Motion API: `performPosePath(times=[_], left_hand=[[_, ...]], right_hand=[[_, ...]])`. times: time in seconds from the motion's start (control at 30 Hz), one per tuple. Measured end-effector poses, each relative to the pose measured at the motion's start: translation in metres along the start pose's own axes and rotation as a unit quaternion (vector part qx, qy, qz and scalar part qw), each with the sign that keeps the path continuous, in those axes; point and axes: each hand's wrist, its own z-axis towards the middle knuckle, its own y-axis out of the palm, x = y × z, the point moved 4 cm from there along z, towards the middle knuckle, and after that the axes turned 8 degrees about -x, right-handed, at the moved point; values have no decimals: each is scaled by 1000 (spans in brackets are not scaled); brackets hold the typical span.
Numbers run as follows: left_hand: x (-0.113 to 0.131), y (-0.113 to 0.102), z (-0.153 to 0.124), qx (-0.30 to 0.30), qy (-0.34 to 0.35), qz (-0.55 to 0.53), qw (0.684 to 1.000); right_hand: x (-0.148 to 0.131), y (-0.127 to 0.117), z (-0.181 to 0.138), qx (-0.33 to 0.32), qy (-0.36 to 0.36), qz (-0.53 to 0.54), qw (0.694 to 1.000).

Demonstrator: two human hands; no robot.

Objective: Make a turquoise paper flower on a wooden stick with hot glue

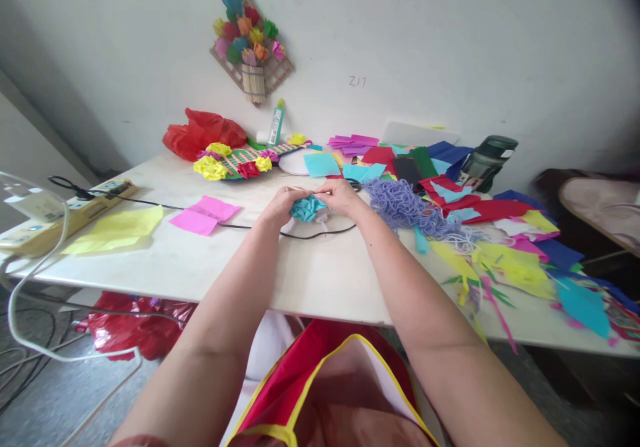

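Observation:
Both my hands meet over the middle of the white table (320, 274), closed around a small teal paper flower (307, 206). My left hand (281, 205) grips its left side, fingers curled. My right hand (341, 196) pinches it from the right and above. A black cable (310, 235) runs across the table just under the flower. A pile of lilac yarn (400, 204) lies right beside my right hand.
Pink paper (204, 215) and yellow paper (120, 228) lie to the left, with a power strip (60, 217) at the left edge. A flower-decorated craft board (240, 159), glue bottle (276, 124) and red bag (203, 132) stand at the back. Coloured paper scraps (500, 247) cover the right side.

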Motion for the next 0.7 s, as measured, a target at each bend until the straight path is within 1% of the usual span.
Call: performPosePath(times=[0.23, 0.4, 0.53, 0.7], left_hand=[[0, 1, -1, 13, -17, -12, 1000], [3, 5, -4, 21, -34, -22, 999], [3, 6, -4, 26, -46, -28, 998], [1, 4, -4, 30, -58, -23, 998]], right_hand=[[-8, -4, -3, 3, -29, -79, 996], [-12, -6, -5, 15, -28, -129, 991], [-12, -6, -6, 26, -26, -124, 992], [-9, -7, -5, 33, -10, -92, 995]])
